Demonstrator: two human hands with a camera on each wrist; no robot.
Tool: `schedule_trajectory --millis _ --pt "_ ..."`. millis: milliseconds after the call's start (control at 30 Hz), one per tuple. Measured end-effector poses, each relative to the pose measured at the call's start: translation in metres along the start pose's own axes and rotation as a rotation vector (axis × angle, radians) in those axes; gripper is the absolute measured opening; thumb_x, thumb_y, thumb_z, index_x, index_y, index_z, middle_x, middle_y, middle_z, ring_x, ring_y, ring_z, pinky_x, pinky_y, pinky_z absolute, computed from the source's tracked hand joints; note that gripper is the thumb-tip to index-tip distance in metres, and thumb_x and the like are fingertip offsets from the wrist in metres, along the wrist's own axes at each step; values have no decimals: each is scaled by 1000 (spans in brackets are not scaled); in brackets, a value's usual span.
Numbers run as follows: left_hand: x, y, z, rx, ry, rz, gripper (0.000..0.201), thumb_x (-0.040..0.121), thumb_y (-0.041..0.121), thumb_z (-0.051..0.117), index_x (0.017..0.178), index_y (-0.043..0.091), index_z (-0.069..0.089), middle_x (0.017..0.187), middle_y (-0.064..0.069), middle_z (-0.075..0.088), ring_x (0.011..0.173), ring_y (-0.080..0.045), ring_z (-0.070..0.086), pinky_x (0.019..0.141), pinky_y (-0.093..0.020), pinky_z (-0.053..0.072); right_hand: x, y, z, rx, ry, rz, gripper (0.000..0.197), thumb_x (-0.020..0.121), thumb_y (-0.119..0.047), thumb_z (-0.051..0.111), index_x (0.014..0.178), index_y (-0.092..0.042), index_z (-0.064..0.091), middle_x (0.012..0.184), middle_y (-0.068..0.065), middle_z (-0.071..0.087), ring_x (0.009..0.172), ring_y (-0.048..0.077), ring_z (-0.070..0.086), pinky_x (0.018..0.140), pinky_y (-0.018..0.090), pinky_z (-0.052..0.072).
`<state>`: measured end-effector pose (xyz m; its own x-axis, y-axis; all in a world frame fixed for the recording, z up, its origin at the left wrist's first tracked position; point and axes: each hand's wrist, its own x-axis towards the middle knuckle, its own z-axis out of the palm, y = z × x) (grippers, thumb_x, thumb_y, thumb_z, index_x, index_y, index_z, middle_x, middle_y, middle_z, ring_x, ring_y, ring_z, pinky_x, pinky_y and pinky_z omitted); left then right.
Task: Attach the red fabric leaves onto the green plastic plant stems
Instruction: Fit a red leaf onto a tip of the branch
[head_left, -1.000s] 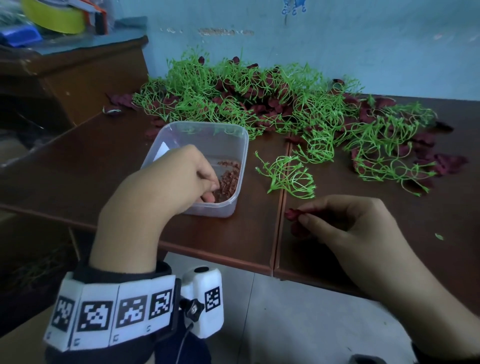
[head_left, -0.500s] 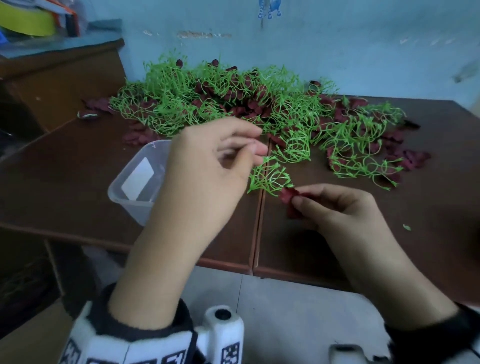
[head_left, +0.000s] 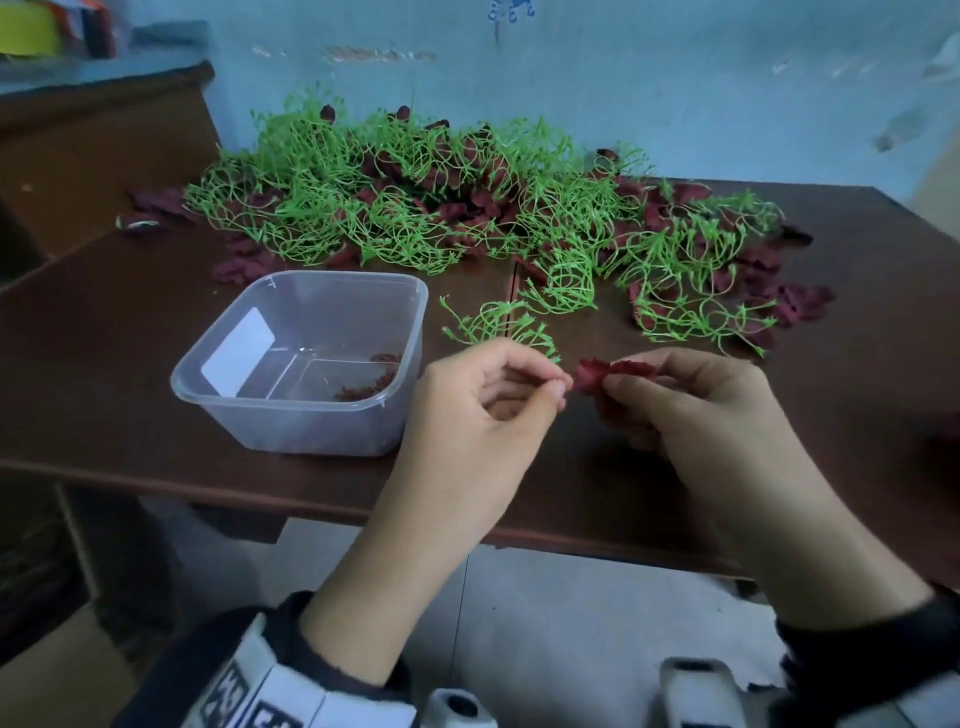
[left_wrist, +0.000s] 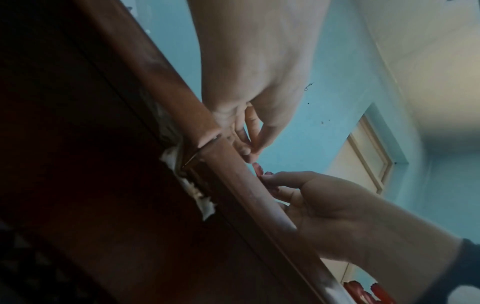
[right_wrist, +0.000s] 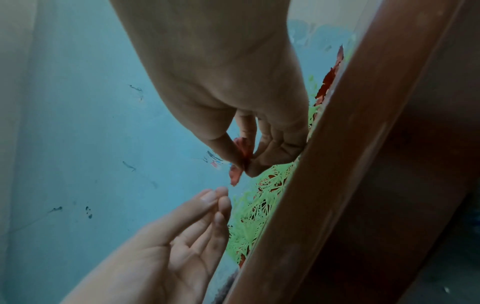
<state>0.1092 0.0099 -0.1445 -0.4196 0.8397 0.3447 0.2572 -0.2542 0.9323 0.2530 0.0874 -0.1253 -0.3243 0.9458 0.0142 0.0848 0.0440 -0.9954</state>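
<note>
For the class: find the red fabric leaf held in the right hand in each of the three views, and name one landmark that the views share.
Head: red leaf just right of centre, pinched by the right hand.
Left wrist: a small red sliver at centre, above the table edge.
Right wrist: centre, pinched between fingertips.
Shared landmark: the left hand, fingertips close to the leaf.

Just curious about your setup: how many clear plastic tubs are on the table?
1. The clear plastic tub sits on the brown table, left of the left hand, with a few dark red bits in its corner. The green stem pile could hide others.
</note>
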Motion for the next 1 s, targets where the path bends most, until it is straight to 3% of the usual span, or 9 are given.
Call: schedule_trajectory --millis 100,200,333,500,667,800,833,900,1000 --pt "1 -5 0 91 -2 -13 18 88 2 75 83 19 70 79 4 73 76 -12 71 70 -19 54 2 2 -1 -99 16 -13 14 87 -7 73 78 -18 73 61 -5 72 56 0 65 52 14 52" --pt "0 -7 -1 226 -12 -5 17 88 9 76 82 23 69 73 9 69 72 -9 68 64 -15 50 3 3 -1 -109 9 -4 16 86 -9 73 74 -19 74 65 -2 74 59 4 66 56 18 54" --pt "-1 -6 -4 433 -79 -28 15 87 7 75 83 21 70 67 11 63 61 -1 59 57 -8 44 4 2 0 -115 7 -4 15 87 -9 72 75 -18 73 65 -4 74 61 3 68 55 17 53" --pt "3 -3 -4 539 -171 -14 13 86 8 77 84 21 74 73 11 61 59 5 54 55 -6 38 4 3 -1 -127 21 -14 20 87 -9 72 70 -20 73 65 -3 74 61 3 67 54 16 52" --pt "10 -9 3 598 -165 57 8 85 16 80 81 20 74 75 12 58 66 -4 55 60 -9 36 4 4 -1 -145 26 -11 15 87 -11 72 74 -18 73 70 2 75 65 8 69 57 19 54" --pt "14 -14 7 576 -122 97 9 82 15 82 81 18 74 76 14 55 63 1 53 59 -7 34 4 3 -1 -129 16 -2 14 88 -8 71 76 -17 73 64 -1 74 57 2 66 52 15 52" --pt "14 -14 7 563 -93 123 8 84 14 81 82 18 74 78 14 54 64 1 53 59 -8 35 4 3 -1 -124 15 2 14 88 -7 71 77 -16 73 63 -2 73 56 0 65 52 14 51" --pt "15 -12 6 627 -29 216 3 90 14 73 92 16 72 92 9 57 77 -3 56 67 -20 48 4 3 -1 -125 14 3 13 88 -8 71 78 -17 73 64 -2 74 56 0 65 52 14 52" --pt "22 -12 7 942 25 318 22 96 16 64 118 14 68 122 -3 54 105 -22 55 73 -33 53 4 4 -1 -149 10 -5 15 88 -9 72 76 -18 74 67 0 75 56 1 65 53 15 53"
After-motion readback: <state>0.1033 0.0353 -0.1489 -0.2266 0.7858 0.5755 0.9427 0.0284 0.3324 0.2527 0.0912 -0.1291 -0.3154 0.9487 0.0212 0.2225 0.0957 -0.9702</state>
